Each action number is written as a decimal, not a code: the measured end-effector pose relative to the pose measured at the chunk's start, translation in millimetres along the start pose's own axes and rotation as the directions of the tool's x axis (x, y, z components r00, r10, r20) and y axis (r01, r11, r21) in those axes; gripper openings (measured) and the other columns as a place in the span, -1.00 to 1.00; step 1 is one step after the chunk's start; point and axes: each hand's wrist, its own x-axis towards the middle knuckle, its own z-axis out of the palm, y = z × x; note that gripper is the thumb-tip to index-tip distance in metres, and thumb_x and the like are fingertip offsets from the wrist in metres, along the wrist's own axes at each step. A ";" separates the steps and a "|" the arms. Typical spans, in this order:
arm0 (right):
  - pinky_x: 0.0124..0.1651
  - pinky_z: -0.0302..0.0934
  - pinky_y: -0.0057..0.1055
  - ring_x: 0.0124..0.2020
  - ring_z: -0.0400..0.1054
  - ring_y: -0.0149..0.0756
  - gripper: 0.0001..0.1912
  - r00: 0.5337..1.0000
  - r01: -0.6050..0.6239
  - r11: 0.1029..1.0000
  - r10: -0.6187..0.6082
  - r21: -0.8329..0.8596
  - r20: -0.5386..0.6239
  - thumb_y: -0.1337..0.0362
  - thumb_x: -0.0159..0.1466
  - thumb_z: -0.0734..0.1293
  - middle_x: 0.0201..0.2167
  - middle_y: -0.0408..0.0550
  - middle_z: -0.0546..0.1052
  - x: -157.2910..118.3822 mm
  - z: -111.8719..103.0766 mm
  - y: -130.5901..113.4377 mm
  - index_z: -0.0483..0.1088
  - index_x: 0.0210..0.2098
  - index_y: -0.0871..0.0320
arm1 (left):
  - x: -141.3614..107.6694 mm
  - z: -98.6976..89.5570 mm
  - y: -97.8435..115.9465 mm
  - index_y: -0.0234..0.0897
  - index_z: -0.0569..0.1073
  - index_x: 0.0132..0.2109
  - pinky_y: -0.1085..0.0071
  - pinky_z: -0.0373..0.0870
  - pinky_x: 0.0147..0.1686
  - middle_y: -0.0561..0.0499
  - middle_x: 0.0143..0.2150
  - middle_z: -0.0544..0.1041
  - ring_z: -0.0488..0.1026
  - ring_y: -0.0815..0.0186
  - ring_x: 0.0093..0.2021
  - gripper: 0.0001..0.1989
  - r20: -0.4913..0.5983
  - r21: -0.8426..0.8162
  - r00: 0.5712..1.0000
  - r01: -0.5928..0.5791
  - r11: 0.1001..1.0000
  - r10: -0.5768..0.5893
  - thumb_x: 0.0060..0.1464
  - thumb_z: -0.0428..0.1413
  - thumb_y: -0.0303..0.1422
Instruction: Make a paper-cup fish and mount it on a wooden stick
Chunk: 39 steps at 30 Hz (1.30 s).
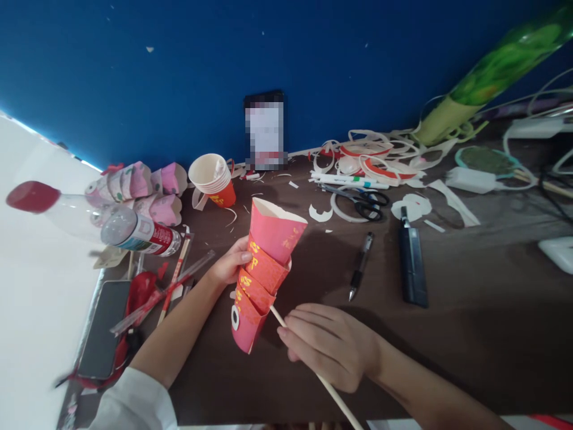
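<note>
A red paper-cup fish (264,269), made of overlapping cut cups with a white ring eye near its lower end, is held upright at a tilt above the dark table. My left hand (233,261) grips it from the left side, thumb on the front. My right hand (329,343) is closed around a pale wooden stick (338,400). The stick's upper tip meets the lower right side of the fish; whether it enters the paper cannot be told.
Stacked paper cups (212,179), pink cup fish (134,185) and a bottle (143,230) stand left. Scissors (367,203), a black pen (361,266), a dark blue tool (412,263) and paper scraps (412,207) lie right. A phone (102,328) lies at the left edge.
</note>
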 end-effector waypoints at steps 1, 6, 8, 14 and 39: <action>-0.22 0.45 -0.37 -0.33 0.47 -0.33 -0.84 1.000 -0.001 1.000 0.001 -0.007 0.003 0.44 0.23 0.30 -0.40 0.01 0.54 -0.2 -0.2 0.2 0.42 -0.20 0.40 | 0.2 -0.9 0.2 -0.35 0.43 -0.09 0.29 0.48 -0.30 -0.08 -0.30 0.59 0.56 0.19 -0.38 -0.45 -0.012 0.018 1.000 0.001 1.000 -0.001 -0.19 0.30 -0.11; -0.17 0.45 -0.40 -0.31 0.46 -0.34 -0.86 1.000 -0.017 1.000 0.017 -0.012 -0.025 0.47 0.24 0.27 -0.39 0.00 0.55 0.2 -3.3 1.5 0.43 -0.22 0.37 | 0.1 -3.4 1.5 -0.36 0.44 -0.14 0.32 0.46 -0.36 -0.13 -0.34 0.60 0.56 0.16 -0.39 -0.39 -0.040 0.113 0.999 0.036 0.993 -0.032 -0.21 0.28 0.03; -0.12 0.45 -0.39 -0.29 0.47 -0.33 -0.86 0.999 -0.035 0.999 0.036 0.010 -0.038 0.48 0.24 0.27 -0.38 0.01 0.55 0.1 -4.7 1.7 0.44 -0.22 0.37 | 0.1 -2.6 2.4 -0.34 0.44 -0.16 0.33 0.47 -0.39 -0.11 -0.36 0.60 0.56 0.17 -0.42 -0.41 -0.045 0.104 0.998 0.046 0.993 -0.042 -0.21 0.28 0.04; -0.02 0.43 -0.39 -0.22 0.46 -0.31 -0.84 0.996 -0.077 0.995 0.080 0.067 -0.029 0.49 0.25 0.24 -0.34 0.03 0.56 -0.9 -6.1 1.6 0.43 -0.21 0.38 | -0.2 -2.8 4.9 -0.32 0.45 -0.20 0.34 0.49 -0.38 -0.02 -0.38 0.59 0.57 0.21 -0.43 -0.50 -0.095 0.077 0.995 -0.027 0.997 0.034 -0.22 0.34 -0.09; 0.00 0.42 -0.35 -0.13 0.46 -0.30 -0.78 0.998 -0.020 0.999 0.021 -0.027 0.052 0.47 0.28 0.20 -0.28 0.06 0.57 -5.1 -19.5 11.7 0.41 -0.13 0.35 | -6.4 -3.3 17.3 -0.30 0.45 -0.06 0.17 0.46 -0.18 -0.12 -0.21 0.61 0.58 0.05 -0.21 -0.55 0.016 -0.073 0.988 0.157 0.985 -0.156 -0.07 0.27 -0.18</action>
